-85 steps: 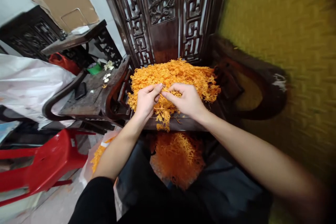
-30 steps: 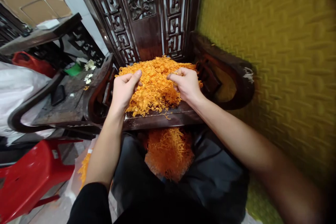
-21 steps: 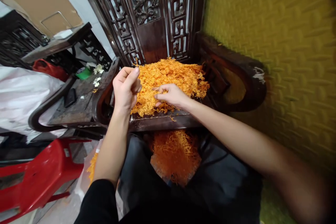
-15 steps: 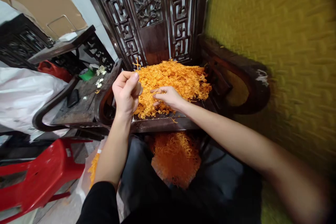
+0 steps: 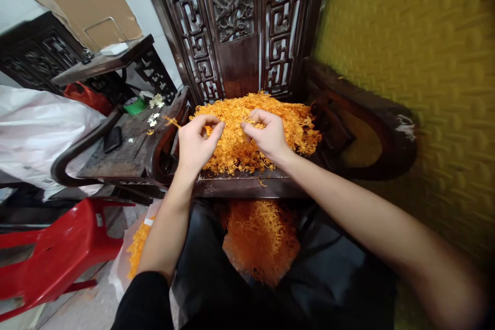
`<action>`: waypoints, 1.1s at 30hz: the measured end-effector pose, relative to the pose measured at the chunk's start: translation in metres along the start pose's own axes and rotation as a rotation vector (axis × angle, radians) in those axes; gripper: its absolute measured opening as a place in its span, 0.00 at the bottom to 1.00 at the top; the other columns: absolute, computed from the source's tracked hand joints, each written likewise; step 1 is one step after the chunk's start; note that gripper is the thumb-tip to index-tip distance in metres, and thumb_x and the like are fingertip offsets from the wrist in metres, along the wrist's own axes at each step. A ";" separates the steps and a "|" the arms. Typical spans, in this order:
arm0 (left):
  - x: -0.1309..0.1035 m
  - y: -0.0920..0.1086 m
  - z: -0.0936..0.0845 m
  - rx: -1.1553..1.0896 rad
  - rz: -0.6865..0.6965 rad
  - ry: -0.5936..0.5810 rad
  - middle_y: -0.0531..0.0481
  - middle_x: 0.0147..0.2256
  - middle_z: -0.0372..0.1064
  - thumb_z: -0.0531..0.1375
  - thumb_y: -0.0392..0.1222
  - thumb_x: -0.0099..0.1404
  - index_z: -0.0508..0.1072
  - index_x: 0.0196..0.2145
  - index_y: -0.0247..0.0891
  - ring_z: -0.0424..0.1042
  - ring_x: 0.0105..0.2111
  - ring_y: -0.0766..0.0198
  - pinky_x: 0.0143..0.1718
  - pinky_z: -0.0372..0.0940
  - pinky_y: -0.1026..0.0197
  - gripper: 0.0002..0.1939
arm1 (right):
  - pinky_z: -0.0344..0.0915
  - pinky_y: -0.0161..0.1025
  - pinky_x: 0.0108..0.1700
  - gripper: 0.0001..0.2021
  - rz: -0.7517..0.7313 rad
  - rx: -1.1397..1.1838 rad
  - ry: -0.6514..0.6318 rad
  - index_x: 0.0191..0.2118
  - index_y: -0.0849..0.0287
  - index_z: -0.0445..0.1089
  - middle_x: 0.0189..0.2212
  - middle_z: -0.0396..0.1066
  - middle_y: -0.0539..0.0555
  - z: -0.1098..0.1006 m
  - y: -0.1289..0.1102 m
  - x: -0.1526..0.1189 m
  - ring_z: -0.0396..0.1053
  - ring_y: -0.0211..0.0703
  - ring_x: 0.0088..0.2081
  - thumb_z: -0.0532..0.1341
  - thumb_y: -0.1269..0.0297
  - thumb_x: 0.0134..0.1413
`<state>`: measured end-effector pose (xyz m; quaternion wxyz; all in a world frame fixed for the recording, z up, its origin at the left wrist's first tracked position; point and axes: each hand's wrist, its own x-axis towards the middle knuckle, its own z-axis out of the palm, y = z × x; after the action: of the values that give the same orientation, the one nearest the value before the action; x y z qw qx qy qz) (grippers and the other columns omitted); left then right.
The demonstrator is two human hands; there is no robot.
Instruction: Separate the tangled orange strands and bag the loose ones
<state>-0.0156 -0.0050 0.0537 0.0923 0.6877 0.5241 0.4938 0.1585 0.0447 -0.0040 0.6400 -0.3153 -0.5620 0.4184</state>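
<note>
A large heap of orange branched plastic sprigs point(image 5: 247, 160) covers the seat of a dark carved wooden chair point(image 5: 238, 64). Over the heap's left side is my left hand point(image 5: 197, 142), its fingers curled; one orange sprig point(image 5: 172, 121) juts out behind them. Its thumb and index finger are curved towards each other with a small gap. My right hand point(image 5: 268, 136) is over the middle of the heap, thumb and fingers bent together in a pinch. Whatever lies between its fingertips blends into the orange behind.
Below the seat edge, more orange pieces fill a bag point(image 5: 261, 242) between my legs. Another bag point(image 5: 133, 252) with orange pieces stands beside a red plastic stool point(image 5: 73, 247). A neighbouring chair holds a phone point(image 5: 113, 140) and green tape point(image 5: 135, 106). A yellow textured surface point(image 5: 406, 62) borders the right.
My left hand has turned, and its sprig now points left instead of up. My right hand has lifted slightly and moved right. The view has shifted a little.
</note>
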 end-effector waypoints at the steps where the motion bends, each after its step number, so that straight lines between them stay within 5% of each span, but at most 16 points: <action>1: 0.000 -0.003 0.001 0.040 -0.050 -0.047 0.49 0.33 0.78 0.68 0.50 0.63 0.81 0.36 0.37 0.63 0.24 0.70 0.30 0.60 0.64 0.13 | 0.61 0.38 0.34 0.17 -0.093 -0.046 0.023 0.22 0.57 0.54 0.24 0.58 0.46 -0.003 -0.004 0.000 0.61 0.35 0.28 0.66 0.68 0.49; 4: 0.001 -0.008 0.010 -0.132 -0.196 -0.225 0.43 0.40 0.80 0.70 0.53 0.59 0.82 0.44 0.35 0.72 0.31 0.66 0.36 0.66 0.62 0.21 | 0.61 0.41 0.40 0.17 -0.231 -0.130 -0.005 0.22 0.57 0.54 0.26 0.60 0.47 -0.009 -0.012 -0.004 0.61 0.37 0.33 0.65 0.69 0.52; 7: 0.001 -0.009 0.022 -0.395 -0.271 -0.312 0.46 0.36 0.79 0.74 0.51 0.54 0.81 0.46 0.34 0.73 0.33 0.65 0.37 0.66 0.62 0.24 | 0.62 0.40 0.38 0.17 -0.186 -0.134 -0.105 0.23 0.57 0.55 0.25 0.60 0.47 -0.011 -0.015 -0.008 0.61 0.35 0.30 0.65 0.67 0.54; 12: 0.003 -0.009 0.029 -0.499 -0.388 -0.177 0.51 0.28 0.74 0.77 0.45 0.46 0.80 0.33 0.32 0.69 0.28 0.69 0.34 0.63 0.63 0.19 | 0.61 0.34 0.24 0.19 0.186 0.053 -0.146 0.24 0.58 0.59 0.29 0.66 0.50 -0.018 -0.018 -0.008 0.68 0.34 0.26 0.68 0.57 0.54; 15: 0.003 -0.010 0.030 -0.495 -0.430 -0.130 0.51 0.28 0.74 0.76 0.45 0.47 0.80 0.32 0.32 0.68 0.28 0.69 0.33 0.61 0.63 0.18 | 0.56 0.30 0.17 0.19 0.415 0.120 -0.027 0.22 0.59 0.56 0.38 0.72 0.55 -0.027 -0.022 -0.005 0.72 0.34 0.25 0.70 0.64 0.45; 19: 0.003 -0.012 0.033 -0.449 -0.442 -0.132 0.52 0.26 0.71 0.76 0.45 0.48 0.78 0.30 0.33 0.64 0.25 0.71 0.29 0.55 0.64 0.16 | 0.67 0.33 0.19 0.16 0.554 0.117 0.066 0.22 0.58 0.52 0.43 0.74 0.58 -0.038 -0.026 -0.004 0.73 0.34 0.24 0.64 0.72 0.39; 27: -0.001 -0.014 0.035 -0.340 -0.447 -0.301 0.54 0.23 0.67 0.73 0.50 0.53 0.78 0.27 0.35 0.56 0.22 0.72 0.26 0.51 0.62 0.15 | 0.53 0.30 0.12 0.09 0.425 -0.166 0.102 0.26 0.56 0.57 0.22 0.68 0.48 -0.051 -0.014 -0.003 0.64 0.33 0.14 0.59 0.74 0.42; 33: -0.008 -0.025 0.045 -0.418 -0.505 -0.355 0.53 0.24 0.69 0.75 0.49 0.49 0.78 0.26 0.35 0.61 0.24 0.70 0.29 0.55 0.62 0.16 | 0.43 0.30 0.12 0.13 0.520 -0.025 0.057 0.30 0.54 0.56 0.17 0.65 0.44 -0.058 -0.003 0.000 0.57 0.31 0.12 0.56 0.78 0.38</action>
<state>0.0038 0.0169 0.0104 0.4389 0.5781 0.5409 0.4250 0.2155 0.0473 -0.0114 0.5226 -0.4688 -0.4492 0.5526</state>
